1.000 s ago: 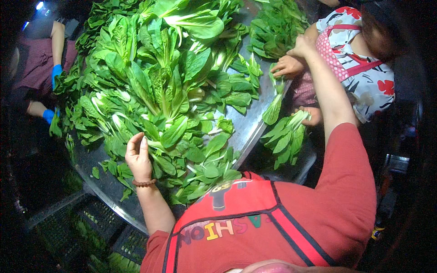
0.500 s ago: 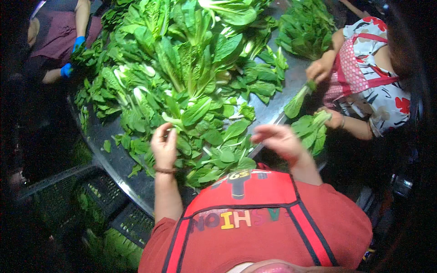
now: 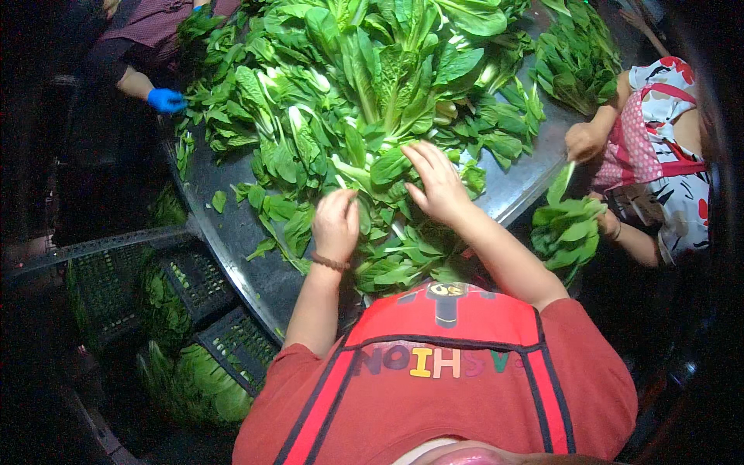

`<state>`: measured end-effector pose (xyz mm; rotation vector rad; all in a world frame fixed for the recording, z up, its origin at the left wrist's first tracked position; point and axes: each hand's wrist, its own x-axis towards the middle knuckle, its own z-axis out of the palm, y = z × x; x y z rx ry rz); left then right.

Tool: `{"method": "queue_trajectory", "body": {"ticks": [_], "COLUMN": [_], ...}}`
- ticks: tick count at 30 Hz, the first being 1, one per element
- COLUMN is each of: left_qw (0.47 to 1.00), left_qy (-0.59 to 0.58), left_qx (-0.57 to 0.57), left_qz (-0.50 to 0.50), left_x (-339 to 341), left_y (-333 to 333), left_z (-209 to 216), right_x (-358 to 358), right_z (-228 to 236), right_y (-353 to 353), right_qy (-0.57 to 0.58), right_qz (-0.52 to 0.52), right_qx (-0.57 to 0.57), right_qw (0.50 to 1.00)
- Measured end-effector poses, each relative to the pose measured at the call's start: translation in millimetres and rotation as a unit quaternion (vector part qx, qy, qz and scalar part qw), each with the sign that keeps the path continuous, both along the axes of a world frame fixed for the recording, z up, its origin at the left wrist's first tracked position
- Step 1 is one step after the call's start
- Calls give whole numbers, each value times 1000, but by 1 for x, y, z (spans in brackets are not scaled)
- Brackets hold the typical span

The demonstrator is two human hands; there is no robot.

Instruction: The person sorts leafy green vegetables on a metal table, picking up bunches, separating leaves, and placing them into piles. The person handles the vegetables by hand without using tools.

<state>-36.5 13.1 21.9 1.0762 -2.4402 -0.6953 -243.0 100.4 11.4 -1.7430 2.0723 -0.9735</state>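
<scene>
A big heap of leafy greens [image 3: 310, 116] with pale stalks covers the dark metal table. My left hand [image 3: 335, 225] is at the near side of the heap, its fingers drawn together beside a pale stalk [image 3: 350, 173]. Whatever lies between those fingertips is hidden. To its right, my right hand [image 3: 440, 186] reaches in with the fingers stretched out and the thumb apart. Its fingertips touch or hover over a broad leaf [image 3: 390, 167]; which of the two I cannot tell. Loose leaves [image 3: 399, 252] lie below both hands.
The table's metal rim [image 3: 246, 288] curves past my left arm. Black plastic crates [image 3: 232, 349] and greens [image 3: 205, 384] stand below it. At right, a co-worker's hand [image 3: 587, 142] is by a bunch of greens [image 3: 570, 229]. A blue-gloved hand [image 3: 166, 100] is at far left.
My right hand has swung from the table's near right edge into the heap. My left hand stays near the pale stalk. The view has shifted, and the co-worker's bunch hangs lower.
</scene>
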Motion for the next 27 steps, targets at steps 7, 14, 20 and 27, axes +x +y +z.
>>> {"method": "queue_trajectory", "body": {"ticks": [7, 14, 20, 27], "left_qw": [992, 993, 825, 657], "left_qy": [-123, -73, 353, 451], "left_qx": [-7, -60, 414, 588], "left_qz": [-26, -66, 154, 140], "left_x": [-20, 9, 11, -5], "left_y": [-54, -61, -32, 10], "left_z": [-14, 6, 31, 33], "right_x": [-17, -35, -20, 42], "right_z": [6, 34, 43, 0], "right_y": [13, 77, 46, 14], "right_qy": [82, -20, -206, -623], "right_qz": [91, 37, 59, 210], "right_qx": [60, 213, 89, 327], "right_qw": [991, 976, 973, 679]}}
